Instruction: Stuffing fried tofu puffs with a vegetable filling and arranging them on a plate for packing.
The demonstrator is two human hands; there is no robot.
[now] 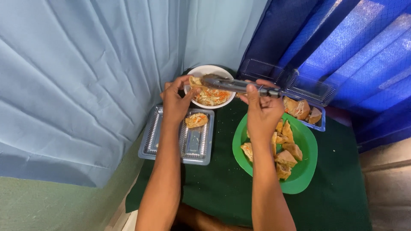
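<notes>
Both forearms are being extended from the bottom edge over a dark green cloth (342, 201). Metal tongs (239, 85) are being gripped in the closed right hand (262, 112), their tips being lowered into the shredded vegetable filling (212, 96) in a white bowl (209, 69). A split fried piece (195, 81) is being pinched at the bowl's rim by the curled left hand (174, 102). The filling step is judged to be in progress; next, filling would need to be tucked in carefully. One filled piece (196, 120) is lying in a clear tray (150, 141), and unfilled ones are waiting on a green plate (306, 171).
</notes>
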